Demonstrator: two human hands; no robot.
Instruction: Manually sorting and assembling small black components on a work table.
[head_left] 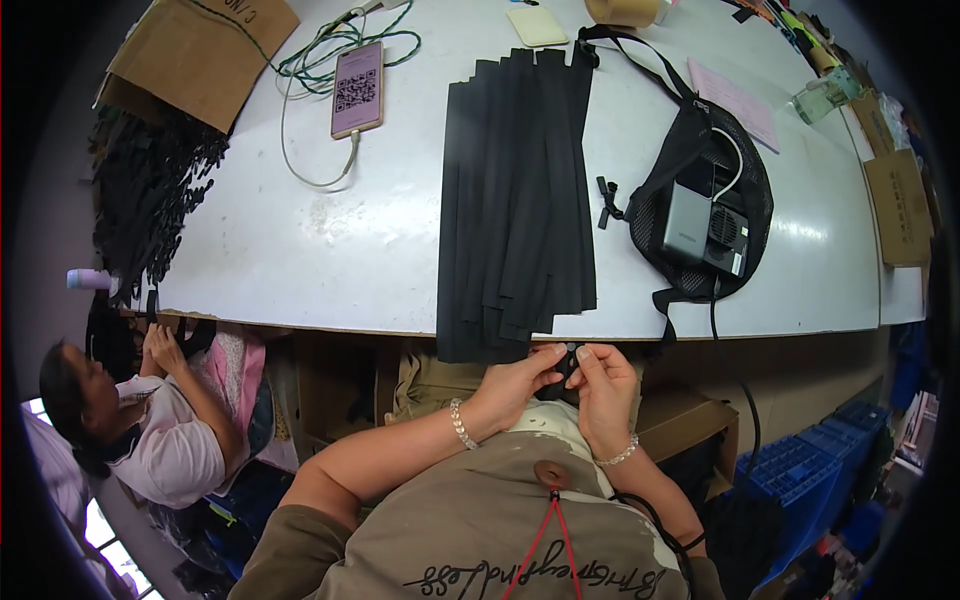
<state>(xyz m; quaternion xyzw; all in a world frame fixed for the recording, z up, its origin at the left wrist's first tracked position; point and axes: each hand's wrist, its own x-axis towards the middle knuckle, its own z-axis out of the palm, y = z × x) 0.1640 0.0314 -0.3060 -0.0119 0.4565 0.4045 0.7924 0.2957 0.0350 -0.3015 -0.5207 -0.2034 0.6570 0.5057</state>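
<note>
Nearest the camera comes the brown top [420, 530] with its red cord [553, 523], and just beyond, the left hand [512, 388] and right hand [607, 388] have their fingers nearly closed, both pinching a small black piece [570, 361] (too small to make out exactly)! It sits at the fingertips, between the hands, just off the near edge of the worktop [330, 250]; that piece looks mid-handling, while the black strips [515, 200] lie stacked and untouched, finished or waiting, nobody can tell.

Bright light glares off the white table [810, 250], its edges bent by fisheye distortion.
</note>
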